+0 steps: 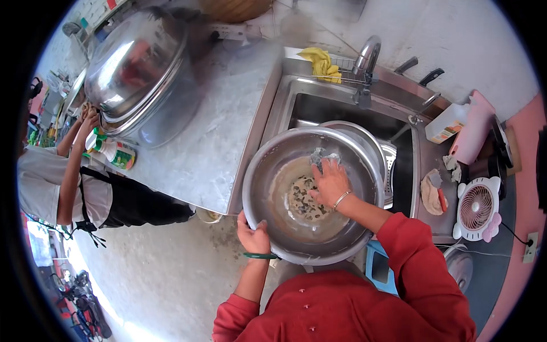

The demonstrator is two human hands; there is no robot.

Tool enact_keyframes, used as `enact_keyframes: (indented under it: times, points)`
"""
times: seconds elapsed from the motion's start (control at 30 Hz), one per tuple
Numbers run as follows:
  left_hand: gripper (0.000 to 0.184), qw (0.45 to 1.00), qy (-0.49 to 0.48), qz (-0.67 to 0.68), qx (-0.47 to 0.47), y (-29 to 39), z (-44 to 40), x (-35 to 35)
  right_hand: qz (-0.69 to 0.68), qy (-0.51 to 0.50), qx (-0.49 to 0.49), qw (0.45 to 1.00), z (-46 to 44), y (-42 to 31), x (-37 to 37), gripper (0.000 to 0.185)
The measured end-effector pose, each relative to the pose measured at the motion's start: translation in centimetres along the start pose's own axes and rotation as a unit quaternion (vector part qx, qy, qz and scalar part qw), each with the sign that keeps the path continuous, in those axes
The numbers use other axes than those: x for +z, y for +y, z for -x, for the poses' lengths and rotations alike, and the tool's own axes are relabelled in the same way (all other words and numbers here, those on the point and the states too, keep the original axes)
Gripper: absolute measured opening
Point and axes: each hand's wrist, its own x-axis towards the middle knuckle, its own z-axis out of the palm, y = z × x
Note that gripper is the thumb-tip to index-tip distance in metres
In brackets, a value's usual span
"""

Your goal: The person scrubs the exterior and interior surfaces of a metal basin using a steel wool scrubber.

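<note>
A large metal basin (259, 171) is tilted over the front edge of the sink. My left hand (254, 237) grips its rim at the lower left, thumb over the edge. Inside the basin, my right hand (330, 183) reaches down with its fingers spread. Below its fingers lie many small dark pieces (305, 199) in shallow cloudy water; their kind is too small to make out. A greyish, crumpled clump (322, 155) sits against the basin's far inner wall, just beyond my right fingertips.
Behind the basin are a sink (302, 108), another metal bowl (364, 137) and a faucet (367, 62). A yellow cloth (322, 64) hangs on a rack. A small fan (477, 208) stands right. At left, a person (62, 182) holds a big lidded steamer (139, 74) beside a spray bottle (117, 153).
</note>
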Motion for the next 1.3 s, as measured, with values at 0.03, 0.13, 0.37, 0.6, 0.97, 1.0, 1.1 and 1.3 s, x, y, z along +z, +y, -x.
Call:
enact_keyframes:
  times: [0.03, 0.13, 0.37, 0.6, 0.97, 1.0, 1.1, 1.3]
  points:
    - [0.049, 1.0, 0.007, 0.02, 0.001, -0.1, 0.2, 0.0, -0.064, -0.106, 0.038, 0.992, 0.3, -0.3, 0.2, 0.053]
    - [0.05, 0.999, 0.008, 0.037, -0.001, -0.4, 0.0, -0.1, -0.151, -0.174, 0.096, 0.968, -0.1, -0.4, 2.2, 0.05]
    - [0.049, 0.999, -0.01, 0.032, -0.023, 0.9, -0.2, 0.2, -0.251, -0.068, 0.343, 0.902, -6.3, -2.2, 5.1, 0.05]
    - [0.049, 0.999, 0.024, 0.035, -0.028, 1.5, 0.1, 0.4, -0.22, -0.11, 0.207, 0.947, -4.7, 0.1, 3.5, 0.047]
    - [0.051, 0.997, 0.015, 0.073, -0.027, 1.0, -0.6, 0.9, -0.321, -0.069, 0.133, 0.935, -5.2, -9.7, 5.4, 0.035]
    - [0.051, 0.997, 0.02, 0.071, -0.027, 0.7, -0.6, 0.9, -0.338, -0.079, 0.072, 0.935, -3.3, -12.0, 3.4, 0.033]
    - [0.049, 0.998, 0.019, 0.055, -0.029, 0.4, -1.0, 0.4, -0.397, -0.249, -0.097, 0.878, 2.5, -8.6, 1.2, 0.026]
    - [0.046, 0.997, 0.011, 0.071, -0.015, 0.7, -0.4, 0.2, -0.098, -0.297, -0.105, 0.944, 1.7, 5.7, -0.3, 0.025]
